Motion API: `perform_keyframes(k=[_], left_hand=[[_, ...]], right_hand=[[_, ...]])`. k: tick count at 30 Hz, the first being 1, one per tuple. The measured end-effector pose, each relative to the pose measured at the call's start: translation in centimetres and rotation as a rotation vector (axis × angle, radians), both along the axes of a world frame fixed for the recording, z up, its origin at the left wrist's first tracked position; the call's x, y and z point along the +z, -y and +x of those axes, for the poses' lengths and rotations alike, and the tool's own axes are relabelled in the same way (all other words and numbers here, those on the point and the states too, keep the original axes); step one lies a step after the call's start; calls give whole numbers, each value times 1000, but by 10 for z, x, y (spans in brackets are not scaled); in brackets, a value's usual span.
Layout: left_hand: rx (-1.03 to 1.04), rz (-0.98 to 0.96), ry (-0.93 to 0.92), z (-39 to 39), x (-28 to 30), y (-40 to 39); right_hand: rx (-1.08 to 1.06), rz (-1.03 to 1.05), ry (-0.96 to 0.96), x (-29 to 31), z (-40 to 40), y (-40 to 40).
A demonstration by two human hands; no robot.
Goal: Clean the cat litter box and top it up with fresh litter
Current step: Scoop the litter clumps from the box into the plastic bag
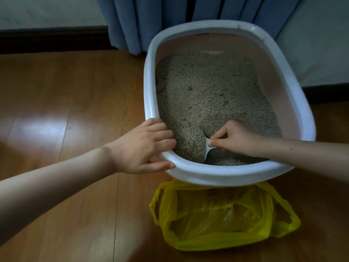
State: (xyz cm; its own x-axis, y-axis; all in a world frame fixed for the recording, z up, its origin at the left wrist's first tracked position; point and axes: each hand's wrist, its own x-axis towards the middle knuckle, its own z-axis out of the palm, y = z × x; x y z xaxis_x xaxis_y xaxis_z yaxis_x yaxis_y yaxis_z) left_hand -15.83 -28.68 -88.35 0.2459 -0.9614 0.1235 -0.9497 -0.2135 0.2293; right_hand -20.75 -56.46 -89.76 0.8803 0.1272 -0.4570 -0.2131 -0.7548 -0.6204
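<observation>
Litter box (pixel 190 171) holds litter (pixel 207 95); left hand (pixel 143 146) grips rim, right hand (pixel 236 138) grips scoop (pixel 207 148).

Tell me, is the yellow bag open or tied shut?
Open. The yellow bag lies on the floor with its mouth spread toward the litter box, handles loose.

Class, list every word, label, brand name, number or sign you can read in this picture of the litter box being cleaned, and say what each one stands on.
There are none to read.
litter box: plain white rim, no label showing.
yellow plastic bag: no print visible.
scoop, pinched by the right hand: no marking visible.
blue curtain, wooden floor and wall: no text.
left hand grips the rim and may cover a little of it.
</observation>
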Motion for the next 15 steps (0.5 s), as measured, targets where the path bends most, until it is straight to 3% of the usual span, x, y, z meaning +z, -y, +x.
perform_keyframes(k=[9,15], left_hand=[[3,-6,7,0,-1,-2],[7,-3,20,0,-1,-2]], right_hand=[[-91,224,29,0,1,1],[-158,207,121,13,10,25]])
